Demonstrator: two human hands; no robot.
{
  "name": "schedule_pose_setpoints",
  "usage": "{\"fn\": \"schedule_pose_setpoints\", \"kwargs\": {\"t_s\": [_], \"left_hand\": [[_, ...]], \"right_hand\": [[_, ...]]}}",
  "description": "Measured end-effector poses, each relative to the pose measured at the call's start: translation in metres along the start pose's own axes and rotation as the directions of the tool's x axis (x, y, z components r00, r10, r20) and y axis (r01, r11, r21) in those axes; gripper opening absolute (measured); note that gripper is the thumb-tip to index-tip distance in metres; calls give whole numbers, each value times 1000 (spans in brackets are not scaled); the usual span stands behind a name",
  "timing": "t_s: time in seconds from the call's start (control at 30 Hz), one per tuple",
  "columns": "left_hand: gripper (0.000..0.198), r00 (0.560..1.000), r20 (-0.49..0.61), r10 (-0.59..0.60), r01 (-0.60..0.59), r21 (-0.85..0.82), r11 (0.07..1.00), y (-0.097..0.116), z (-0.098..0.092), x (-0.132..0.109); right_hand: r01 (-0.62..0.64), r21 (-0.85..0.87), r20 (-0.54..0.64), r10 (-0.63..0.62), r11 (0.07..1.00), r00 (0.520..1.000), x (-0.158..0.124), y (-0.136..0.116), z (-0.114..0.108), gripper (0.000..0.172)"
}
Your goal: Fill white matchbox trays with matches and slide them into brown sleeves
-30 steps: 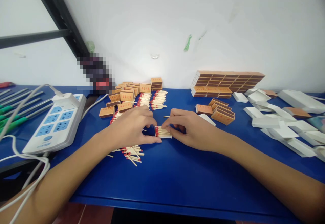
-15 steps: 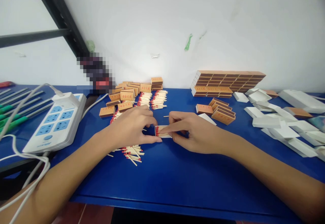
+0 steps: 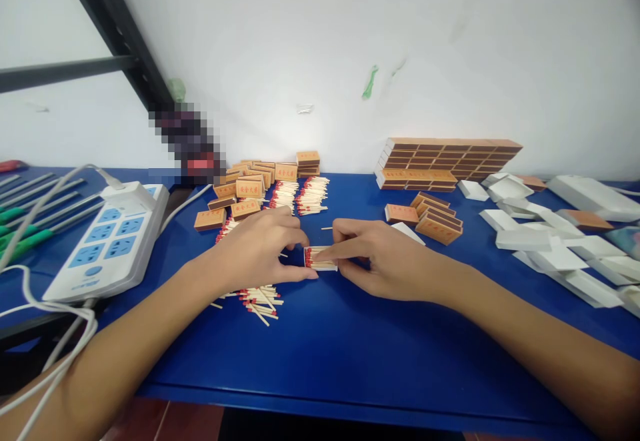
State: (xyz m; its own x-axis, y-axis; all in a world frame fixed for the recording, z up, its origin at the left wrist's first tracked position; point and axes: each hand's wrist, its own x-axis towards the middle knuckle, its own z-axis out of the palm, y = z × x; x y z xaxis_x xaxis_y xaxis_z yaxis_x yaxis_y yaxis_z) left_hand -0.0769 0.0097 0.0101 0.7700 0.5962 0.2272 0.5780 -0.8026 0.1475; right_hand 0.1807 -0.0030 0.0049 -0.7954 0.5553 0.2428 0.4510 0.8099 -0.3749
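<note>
A small white matchbox tray point(image 3: 321, 269) filled with red-headed matches point(image 3: 315, 257) lies on the blue table between my hands. My left hand point(image 3: 263, 246) holds its left end, thumb at the near side and a fingertip at the far corner. At the right end, my right hand point(image 3: 375, 254) closes around the tray, with the index finger pressed onto the matches. A single match point(image 3: 327, 229) lies just beyond my right fingers. Loose matches point(image 3: 260, 299) are piled beside and partly under my left hand. Two more match heaps point(image 3: 313, 196) lie farther back.
Closed matchboxes point(image 3: 250, 187) are gathered at back left. A stacked row of matchboxes point(image 3: 445, 161) stands against the wall, with several leaning matchboxes point(image 3: 437, 219) nearer. White trays point(image 3: 555, 254) cover the right side. A power strip point(image 3: 113, 241) with cables and green-handled rods point(image 3: 30, 244) are left.
Almost nothing differs: both hands keep their places at the tray, and the whole view has shifted very slightly.
</note>
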Motion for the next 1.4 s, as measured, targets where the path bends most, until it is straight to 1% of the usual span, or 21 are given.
{"fn": "schedule_pose_setpoints", "kwargs": {"t_s": [0.1, 0.13, 0.2, 0.27, 0.3, 0.33, 0.4, 0.47, 0.5, 0.57, 0.63, 0.67, 0.73, 0.83, 0.87, 0.93, 1.0, 1.1, 1.17, 1.27, 1.4], "left_hand": [[40, 1000, 8, -4, 4, -4, 1000, 0, 0, 0], [41, 1000, 8, -9, 9, -5, 1000, 0, 0, 0], [42, 1000, 6, -21, 21, -8, 1000, 1, -1, -1], [45, 999, 7, -36, 36, -16, 999, 2, -1, -1], [46, 999, 6, -43, 43, -22, 999, 3, -1, -1], [45, 999, 4, -46, 46, -28, 999, 4, -1, -1], [43, 999, -2, -51, 51, -34, 998, 5, -1, -2], [38, 998, -10, -54, 54, -32, 998, 5, -1, -2], [35, 998, -10, -55, 54, -31, 998, 6, 0, -2], [32, 999, -6, -54, 54, -36, 998, 6, 0, -2], [29, 998, -6, -55, 54, -45, 997, 6, 0, -2], [27, 998, -12, -57, 57, -50, 997, 6, 0, -1], [25, 998, -27, -61, 59, -62, 996, 6, -1, -1], [24, 996, -55, -66, 61, -75, 995, 5, -3, 0], [23, 995, -65, -70, 65, -77, 995, 5, -3, 0], [22, 993, -84, -86, 80, -79, 994, 4, -2, 1], [22, 986, -115, -121, 112, -79, 991, 3, -1, 1], [25, 963, -187, -196, 187, -62, 980, 3, 1, 0], [27, 949, -222, -222, 216, -52, 975, 2, 2, -1], [27, 945, -247, -215, 210, -48, 976, 2, 3, -1], [28, 952, -251, -173, 163, -61, 985, 2, 4, -1]], "right_hand": [[2, -2, 6, -2, 1000, 1000, 1, 1, 0, 39], [-3, -6, -10, 3, 1000, 1000, 1, 3, -2, 39], [-29, -38, -83, 26, 999, 996, -1, 9, -11, 37], [-99, -132, -171, 75, 986, 982, -5, 20, -26, 32], [-152, -210, -198, 110, 966, 974, -8, 26, -36, 29], [-223, -295, -197, 169, 929, 966, -12, 32, -46, 26], [-359, -402, -151, 325, 843, 933, -20, 42, -66, 21], [-469, -423, -81, 483, 775, 872, -28, 49, -81, 27], [-509, -424, -62, 537, 749, 841, -31, 52, -87, 31], [-559, -430, -56, 596, 709, 801, -35, 57, -91, 37], [-571, -443, -65, 611, 691, 789, -36, 63, -89, 41], [-562, -447, -57, 605, 696, 794, -37, 67, -87, 43], [-513, -443, -6, 570, 735, 821, -38, 76, -81, 43], [-437, -423, 59, 505, 794, 861, -39, 88, -74, 36], [-428, -418, 56, 492, 802, 869, -39, 90, -73, 35], [-425, -416, 8, 470, 804, 883, -37, 90, -73, 35], [-413, -417, -64, 427, 810, 902, -34, 82, -73, 30], [-394, -361, -138, 369, 845, 919, -25, 57, -68, 25], [-343, -277, -91, 331, 898, 939, -19, 39, -60, 26], [-250, -213, -52, 244, 945, 968, -12, 19, -45, 29], [-214, -164, -52, 208, 963, 977, -9, 13, -34, 27]]}}
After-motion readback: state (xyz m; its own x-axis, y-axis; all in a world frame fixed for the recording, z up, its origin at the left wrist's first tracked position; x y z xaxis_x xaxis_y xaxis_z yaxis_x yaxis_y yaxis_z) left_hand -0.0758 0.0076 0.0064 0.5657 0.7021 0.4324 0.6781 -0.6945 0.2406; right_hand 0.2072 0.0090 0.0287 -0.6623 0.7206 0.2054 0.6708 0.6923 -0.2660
